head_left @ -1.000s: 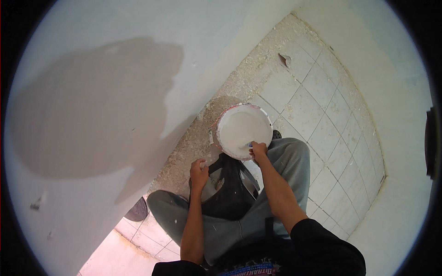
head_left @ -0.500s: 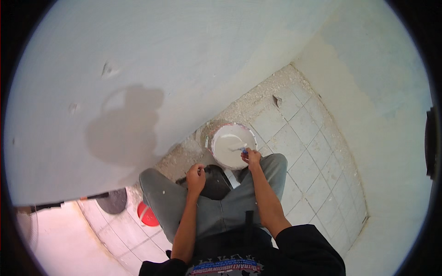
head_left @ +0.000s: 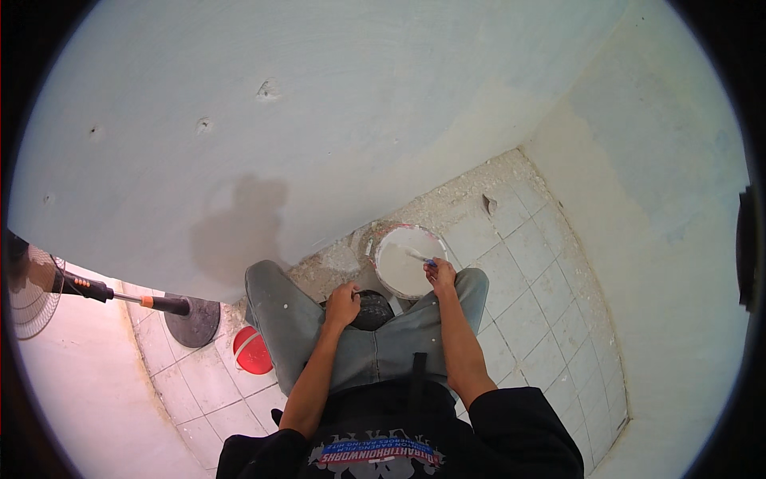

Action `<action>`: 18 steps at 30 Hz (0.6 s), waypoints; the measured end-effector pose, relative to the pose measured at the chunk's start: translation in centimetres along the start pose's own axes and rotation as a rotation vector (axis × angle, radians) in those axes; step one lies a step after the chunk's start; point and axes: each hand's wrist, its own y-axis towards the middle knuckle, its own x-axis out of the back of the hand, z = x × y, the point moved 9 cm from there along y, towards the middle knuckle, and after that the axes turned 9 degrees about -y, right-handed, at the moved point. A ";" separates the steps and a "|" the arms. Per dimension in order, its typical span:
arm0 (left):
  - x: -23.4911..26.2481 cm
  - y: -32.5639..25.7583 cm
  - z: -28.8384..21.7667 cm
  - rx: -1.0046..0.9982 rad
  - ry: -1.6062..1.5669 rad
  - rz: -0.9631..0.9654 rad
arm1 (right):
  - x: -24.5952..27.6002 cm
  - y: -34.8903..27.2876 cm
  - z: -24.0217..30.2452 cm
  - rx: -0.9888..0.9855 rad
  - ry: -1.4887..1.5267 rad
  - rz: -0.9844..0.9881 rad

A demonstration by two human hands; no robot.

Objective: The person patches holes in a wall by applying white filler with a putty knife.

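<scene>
So the right hand (head_left: 440, 276) is closed around the handle of a small brush (head_left: 418, 255), fingers wrapped tight on it, and the bristle end pokes out over the white paint in the bucket (head_left: 403, 261). That bucket sits on the floor just ahead of the right hand, a round tub with a paint-smeared rim, right where the tiles meet the wall. Can't tell if the bristles are actually in the paint or only above it, it's too small to make out.

The left hand (head_left: 343, 304) is curled into a loose fist resting on the left knee, holding nothing that I can see. The two hands are apart, with a dark shoe (head_left: 372, 310) between them and a bit below the bucket. The person is squatting in grey trousers (head_left: 363, 359) that have a few pale specks on them.

Off to the left of the left hand there's a red lid (head_left: 252, 350) lying flat on the tiled floor (head_left: 527, 319), and further left again a black round base (head_left: 194, 322) with an orange-and-black pole (head_left: 120, 296) leading out to a fan (head_left: 32, 291) at the edge of the view. Beyond both hands is the pale blue wall (head_left: 335, 120), with a few small patched dents and a darker damp-looking blotch just above the left knee. Gritty debris lies along the foot of the wall around the bucket.
</scene>
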 end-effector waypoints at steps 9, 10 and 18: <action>0.3 -1.3 -1.5 0.019 0.281 0.070 | -2.8 1.6 -3.8 -0.339 0.015 0.126; 0.4 -1.3 -1.6 0.029 0.286 0.064 | -3.1 1.9 -4.2 -0.354 0.055 0.127; -0.2 -2.0 -1.6 0.111 0.425 0.144 | -4.6 5.3 -6.2 -0.445 0.292 0.135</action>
